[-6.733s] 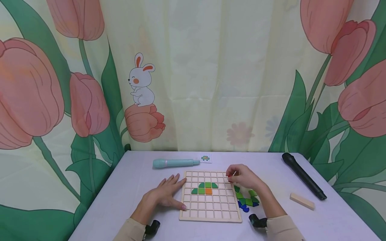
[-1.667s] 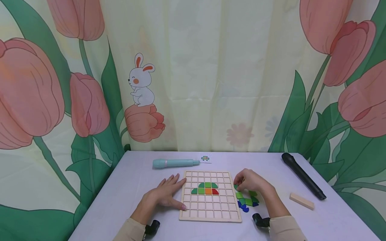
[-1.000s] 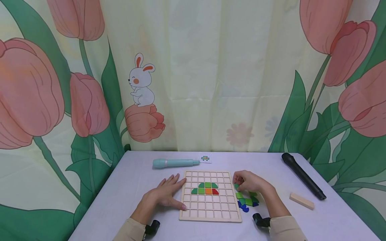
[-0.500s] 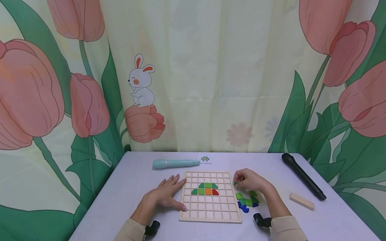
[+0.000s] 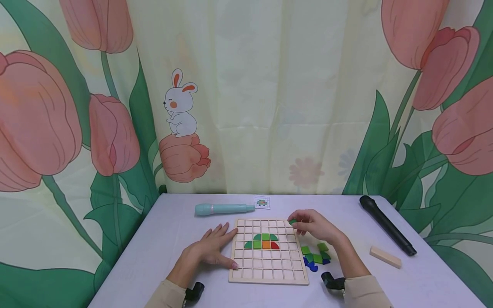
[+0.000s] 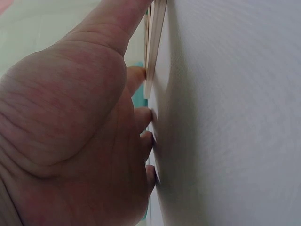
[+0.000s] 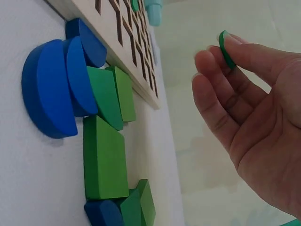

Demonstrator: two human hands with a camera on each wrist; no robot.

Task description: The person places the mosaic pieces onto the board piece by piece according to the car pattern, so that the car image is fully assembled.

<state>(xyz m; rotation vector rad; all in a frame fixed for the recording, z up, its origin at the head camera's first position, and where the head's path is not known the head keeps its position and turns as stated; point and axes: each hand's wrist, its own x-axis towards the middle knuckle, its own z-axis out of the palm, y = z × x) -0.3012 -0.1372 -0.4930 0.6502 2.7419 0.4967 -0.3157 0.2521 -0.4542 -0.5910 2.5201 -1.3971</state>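
A wooden grid board (image 5: 268, 273) lies in the middle of the table. Set in its cells are green pieces (image 5: 257, 244), an orange square (image 5: 266, 244) and a red quarter-round piece (image 5: 274, 245). My left hand (image 5: 211, 248) rests spread at the board's left side, thumb on the frame and index fingertip at its edge. Above the board's far right corner, my right hand (image 5: 313, 224) pinches a dark green curved block (image 7: 227, 50) between thumb and fingers. Loose blocks lie right of the board, among them a light green square (image 7: 104, 160) and a blue rounded one (image 7: 49, 89).
A teal pen-like stick (image 5: 223, 208) lies behind the board, beside a small card (image 5: 262, 202) with a coloured pattern. Over on the right are a black microphone-shaped stick (image 5: 387, 224) and a plain wooden bar (image 5: 385, 257). A printed curtain (image 5: 254, 107) hangs behind the table.
The red piece has appeared in the board beside the orange square. My right hand has lifted the green block from beside the board, up and leftward to the far right corner. My left hand stays put.
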